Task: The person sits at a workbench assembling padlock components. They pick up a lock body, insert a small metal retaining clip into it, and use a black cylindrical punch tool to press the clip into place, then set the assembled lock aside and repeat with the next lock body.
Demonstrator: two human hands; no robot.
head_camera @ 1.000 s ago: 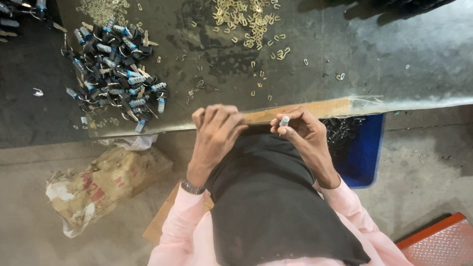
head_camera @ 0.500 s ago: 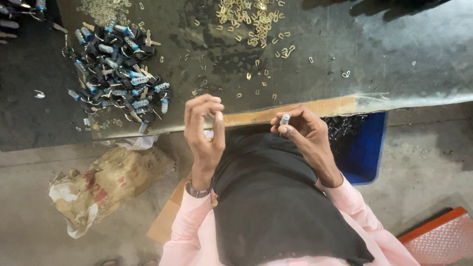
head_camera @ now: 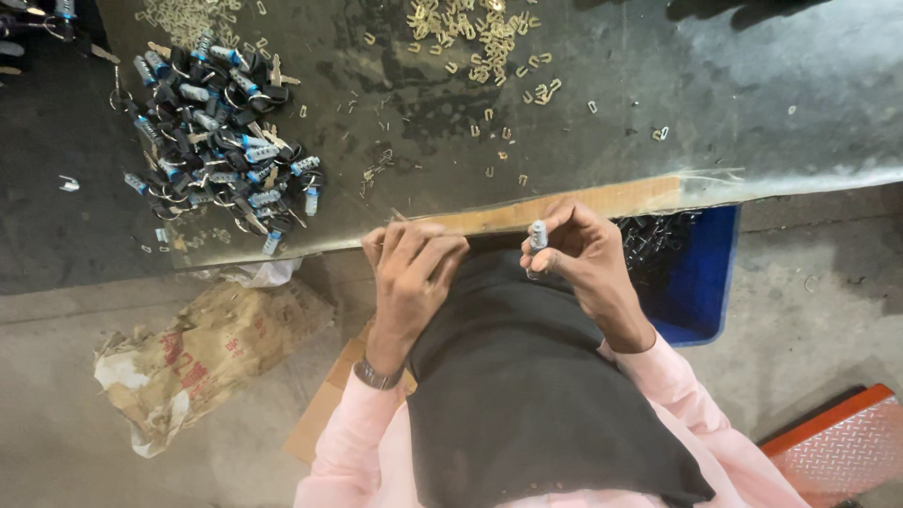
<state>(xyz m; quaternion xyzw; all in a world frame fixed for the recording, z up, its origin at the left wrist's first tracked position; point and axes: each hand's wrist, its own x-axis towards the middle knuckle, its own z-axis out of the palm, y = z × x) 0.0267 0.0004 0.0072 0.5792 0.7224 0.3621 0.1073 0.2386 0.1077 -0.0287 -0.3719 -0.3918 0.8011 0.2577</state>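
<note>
My right hand [head_camera: 585, 268] holds a small grey cylindrical part [head_camera: 537, 235] upright between thumb and fingers, just below the table's front edge [head_camera: 583, 202]. My left hand [head_camera: 410, 273] hovers beside it with its fingers curled inward near the table edge; whether it holds a small piece I cannot tell. A heap of black, grey and blue small parts [head_camera: 221, 141] lies on the dark table to the left. Small brass-coloured clips [head_camera: 484, 38] are scattered at the top middle. A black cloth [head_camera: 527, 376] covers my lap.
A blue bin [head_camera: 696, 282] with dark metal pieces stands under the table at right. A crumpled paper sack [head_camera: 202, 353] lies on the floor at left, flat cardboard [head_camera: 324, 419] beside it. An orange checker-plate corner [head_camera: 837, 447] shows at bottom right.
My left hand rose with a small piece pinched in its fingers, then came back down to the table edge. My right hand stayed in place with the grey part.
</note>
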